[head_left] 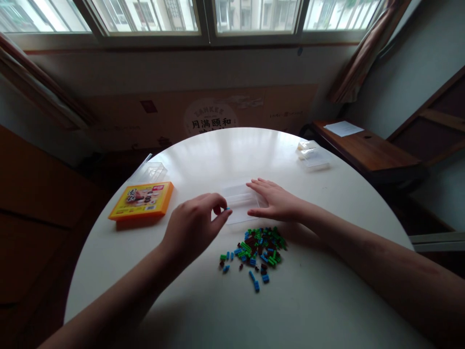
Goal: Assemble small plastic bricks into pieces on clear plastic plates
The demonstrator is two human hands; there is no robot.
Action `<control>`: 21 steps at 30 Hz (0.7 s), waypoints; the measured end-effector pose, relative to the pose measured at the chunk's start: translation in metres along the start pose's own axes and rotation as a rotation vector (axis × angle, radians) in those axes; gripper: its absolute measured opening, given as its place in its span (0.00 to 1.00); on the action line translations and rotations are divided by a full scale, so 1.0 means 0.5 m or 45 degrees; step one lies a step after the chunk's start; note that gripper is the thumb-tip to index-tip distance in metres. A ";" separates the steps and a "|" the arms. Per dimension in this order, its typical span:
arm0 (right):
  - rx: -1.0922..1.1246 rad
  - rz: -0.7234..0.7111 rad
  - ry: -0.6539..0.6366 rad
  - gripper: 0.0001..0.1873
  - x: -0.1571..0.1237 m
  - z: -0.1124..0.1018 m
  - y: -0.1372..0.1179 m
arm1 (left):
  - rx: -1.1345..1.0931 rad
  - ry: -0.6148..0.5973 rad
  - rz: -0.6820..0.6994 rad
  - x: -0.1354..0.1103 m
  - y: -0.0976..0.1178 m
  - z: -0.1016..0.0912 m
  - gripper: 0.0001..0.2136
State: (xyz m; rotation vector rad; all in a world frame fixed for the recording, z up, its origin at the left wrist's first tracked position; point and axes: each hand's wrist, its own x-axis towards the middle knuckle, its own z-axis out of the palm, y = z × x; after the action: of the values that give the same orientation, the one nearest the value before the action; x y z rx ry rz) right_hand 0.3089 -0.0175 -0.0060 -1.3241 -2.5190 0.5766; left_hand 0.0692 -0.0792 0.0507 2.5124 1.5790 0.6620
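My left hand (198,220) pinches a small blue building brick (227,209) between thumb and forefinger, at the left side of a clear plastic box (238,215). Across from it, my right hand (271,199) rests on the box's right side, fingers stretched out and thumb apart. Just in front of the box lies a loose pile of small green, blue and brown building bricks (259,247). Several bricks are scattered on the near and left side of the pile. The held brick is mostly covered by my fingertips.
A yellow-orange box (141,199) lies on the left of the round white table (189,315), with a clear plastic container (152,171) behind it. Another clear container (313,157) stands at the back right. Beyond the table is a wooden bench (374,150) with paper on it.
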 end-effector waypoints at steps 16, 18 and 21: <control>-0.037 0.018 -0.032 0.48 -0.004 0.000 -0.012 | 0.003 -0.057 0.061 0.025 -0.030 0.062 0.02; -0.049 0.013 -0.033 0.49 -0.004 0.001 -0.011 | 0.067 -0.051 0.069 0.030 -0.027 0.065 0.03; -0.052 0.011 -0.031 0.48 -0.004 0.004 -0.010 | 0.124 -0.089 0.055 0.037 -0.022 0.069 0.04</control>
State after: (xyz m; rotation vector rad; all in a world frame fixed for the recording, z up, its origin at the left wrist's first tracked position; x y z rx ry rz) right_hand 0.3053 -0.0220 -0.0054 -1.3510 -2.5589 0.5488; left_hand 0.0810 -0.0531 0.0220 2.6147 1.5740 0.5085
